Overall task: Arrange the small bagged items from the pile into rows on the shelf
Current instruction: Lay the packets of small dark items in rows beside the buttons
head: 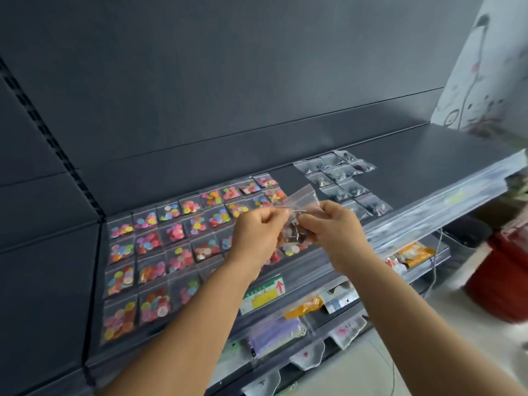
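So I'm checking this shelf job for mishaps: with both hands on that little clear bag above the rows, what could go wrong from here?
1. The left hand and right hand pinch the clear bag near its seal; if it opens, the dark pieces could spill onto the colourful bags.
2. The forearms hang over those rows, so lowering them could nudge bags out of line.
3. The front bags sit near the shelf edge and might slip off.

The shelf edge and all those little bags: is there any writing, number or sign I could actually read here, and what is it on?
No word or number reads clearly.
Price label on the shelf rail: a red upward arrow; its green and yellow print is too blurred to read.
Purple packet on the shelf below: dark print on its edge, too small to read.
Held bag and colourful bags: no print visible.
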Demonstrator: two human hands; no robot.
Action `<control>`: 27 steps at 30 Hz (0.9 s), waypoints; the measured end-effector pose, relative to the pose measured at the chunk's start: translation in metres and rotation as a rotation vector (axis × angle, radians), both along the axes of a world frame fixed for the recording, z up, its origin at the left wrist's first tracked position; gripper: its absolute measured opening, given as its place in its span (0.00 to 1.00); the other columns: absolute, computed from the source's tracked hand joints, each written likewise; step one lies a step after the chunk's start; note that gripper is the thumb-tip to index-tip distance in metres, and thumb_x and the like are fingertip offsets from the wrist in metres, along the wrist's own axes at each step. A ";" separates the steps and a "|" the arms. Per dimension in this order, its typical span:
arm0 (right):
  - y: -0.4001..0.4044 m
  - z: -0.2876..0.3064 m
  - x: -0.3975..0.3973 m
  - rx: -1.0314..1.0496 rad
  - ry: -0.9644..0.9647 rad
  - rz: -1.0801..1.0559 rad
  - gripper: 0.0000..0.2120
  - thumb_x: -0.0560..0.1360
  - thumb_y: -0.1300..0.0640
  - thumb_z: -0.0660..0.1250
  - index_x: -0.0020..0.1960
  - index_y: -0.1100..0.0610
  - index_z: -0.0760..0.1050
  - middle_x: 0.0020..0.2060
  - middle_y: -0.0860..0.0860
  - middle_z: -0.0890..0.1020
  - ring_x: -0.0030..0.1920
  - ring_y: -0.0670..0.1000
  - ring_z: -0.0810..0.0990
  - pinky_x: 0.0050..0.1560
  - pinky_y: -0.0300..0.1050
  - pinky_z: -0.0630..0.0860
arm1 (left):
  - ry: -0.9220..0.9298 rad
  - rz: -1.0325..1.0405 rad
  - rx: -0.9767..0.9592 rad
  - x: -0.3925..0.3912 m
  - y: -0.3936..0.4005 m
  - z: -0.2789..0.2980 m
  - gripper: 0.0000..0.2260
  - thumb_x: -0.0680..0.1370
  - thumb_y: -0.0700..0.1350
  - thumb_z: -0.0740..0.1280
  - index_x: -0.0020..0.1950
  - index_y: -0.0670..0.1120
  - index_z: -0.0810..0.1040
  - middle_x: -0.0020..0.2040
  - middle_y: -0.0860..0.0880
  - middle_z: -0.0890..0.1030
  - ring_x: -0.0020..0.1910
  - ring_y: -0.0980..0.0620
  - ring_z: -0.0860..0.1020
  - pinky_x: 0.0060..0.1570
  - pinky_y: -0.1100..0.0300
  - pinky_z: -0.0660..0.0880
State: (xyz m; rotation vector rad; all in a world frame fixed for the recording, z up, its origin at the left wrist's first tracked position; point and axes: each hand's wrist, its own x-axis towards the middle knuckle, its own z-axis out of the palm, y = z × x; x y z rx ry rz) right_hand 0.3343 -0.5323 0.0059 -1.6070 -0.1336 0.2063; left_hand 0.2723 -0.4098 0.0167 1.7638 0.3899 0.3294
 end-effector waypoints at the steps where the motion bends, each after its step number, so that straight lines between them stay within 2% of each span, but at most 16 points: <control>1: -0.008 -0.001 0.008 0.024 0.015 -0.021 0.04 0.70 0.63 0.72 0.42 0.58 0.77 0.33 0.50 0.83 0.35 0.51 0.81 0.38 0.47 0.81 | -0.002 -0.006 0.009 0.011 -0.007 0.000 0.07 0.77 0.48 0.67 0.41 0.49 0.83 0.31 0.51 0.81 0.28 0.56 0.76 0.31 0.61 0.76; 3: -0.021 -0.004 0.024 0.064 0.038 -0.052 0.03 0.71 0.63 0.71 0.42 0.58 0.77 0.32 0.50 0.82 0.36 0.52 0.82 0.41 0.51 0.82 | -0.005 -0.015 0.033 0.033 -0.020 0.001 0.08 0.76 0.47 0.68 0.38 0.50 0.83 0.32 0.51 0.82 0.29 0.58 0.77 0.36 0.59 0.78; 5: -0.032 -0.006 0.042 0.085 0.051 -0.087 0.03 0.71 0.63 0.71 0.41 0.59 0.77 0.32 0.52 0.82 0.36 0.52 0.83 0.41 0.51 0.82 | -0.002 -0.038 0.054 0.056 -0.030 0.000 0.09 0.76 0.47 0.67 0.36 0.50 0.82 0.32 0.50 0.83 0.30 0.57 0.77 0.37 0.58 0.78; 8: -0.047 -0.007 0.071 0.071 0.042 -0.175 0.03 0.71 0.63 0.71 0.39 0.59 0.77 0.31 0.52 0.82 0.35 0.51 0.83 0.39 0.49 0.81 | 0.003 -0.108 0.017 0.093 -0.042 -0.002 0.07 0.75 0.48 0.68 0.39 0.48 0.83 0.35 0.50 0.84 0.37 0.53 0.80 0.43 0.53 0.79; 10: -0.054 -0.005 0.092 0.044 0.025 -0.228 0.04 0.70 0.63 0.71 0.38 0.58 0.77 0.30 0.51 0.81 0.33 0.51 0.81 0.36 0.47 0.81 | 0.009 -0.171 -0.001 0.118 -0.047 -0.003 0.05 0.74 0.47 0.70 0.41 0.48 0.83 0.36 0.52 0.84 0.38 0.54 0.81 0.42 0.56 0.81; 14: -0.065 -0.001 0.132 0.085 0.039 -0.230 0.03 0.72 0.64 0.70 0.40 0.62 0.77 0.32 0.56 0.79 0.33 0.52 0.80 0.36 0.46 0.81 | 0.010 -0.241 -0.063 0.165 -0.056 -0.004 0.06 0.74 0.40 0.70 0.38 0.47 0.81 0.31 0.54 0.81 0.30 0.60 0.79 0.31 0.65 0.77; 17: -0.071 0.001 0.157 0.079 0.028 -0.247 0.11 0.74 0.57 0.68 0.42 0.66 0.77 0.32 0.57 0.80 0.32 0.52 0.80 0.34 0.44 0.80 | 0.015 -0.241 -0.063 0.196 -0.062 -0.005 0.07 0.75 0.40 0.69 0.37 0.48 0.80 0.32 0.52 0.81 0.31 0.56 0.77 0.36 0.60 0.78; 20: -0.080 -0.003 0.179 0.016 0.049 -0.271 0.16 0.74 0.51 0.67 0.42 0.66 0.77 0.32 0.56 0.80 0.34 0.54 0.81 0.41 0.53 0.82 | 0.020 -0.234 -0.043 0.217 -0.068 -0.009 0.06 0.75 0.43 0.69 0.37 0.47 0.80 0.33 0.50 0.81 0.30 0.56 0.75 0.37 0.59 0.75; 22: -0.085 -0.005 0.195 -0.035 0.046 -0.265 0.14 0.73 0.52 0.67 0.39 0.64 0.76 0.31 0.55 0.78 0.35 0.55 0.78 0.47 0.57 0.79 | 0.032 -0.227 -0.005 0.228 -0.071 -0.011 0.06 0.74 0.44 0.69 0.37 0.47 0.81 0.33 0.50 0.82 0.30 0.57 0.75 0.38 0.59 0.75; 23: -0.088 -0.006 0.203 -0.047 0.038 -0.260 0.11 0.72 0.53 0.67 0.37 0.62 0.76 0.30 0.54 0.77 0.34 0.54 0.76 0.45 0.55 0.79 | 0.038 -0.220 0.006 0.234 -0.072 -0.012 0.06 0.73 0.44 0.69 0.37 0.47 0.81 0.34 0.50 0.83 0.31 0.56 0.75 0.40 0.57 0.77; 25: -0.095 -0.009 0.219 -0.059 0.019 -0.253 0.07 0.71 0.57 0.68 0.34 0.57 0.76 0.28 0.51 0.76 0.31 0.48 0.74 0.35 0.43 0.76 | 0.049 -0.196 0.011 0.245 -0.075 -0.014 0.05 0.73 0.44 0.68 0.37 0.47 0.81 0.36 0.49 0.84 0.33 0.54 0.77 0.44 0.54 0.79; 27: -0.104 -0.011 0.237 -0.105 0.002 -0.237 0.07 0.70 0.60 0.69 0.33 0.55 0.77 0.27 0.48 0.78 0.29 0.47 0.74 0.33 0.40 0.73 | 0.056 -0.162 0.023 0.255 -0.080 -0.017 0.03 0.73 0.43 0.68 0.41 0.46 0.81 0.38 0.47 0.84 0.37 0.52 0.79 0.46 0.50 0.79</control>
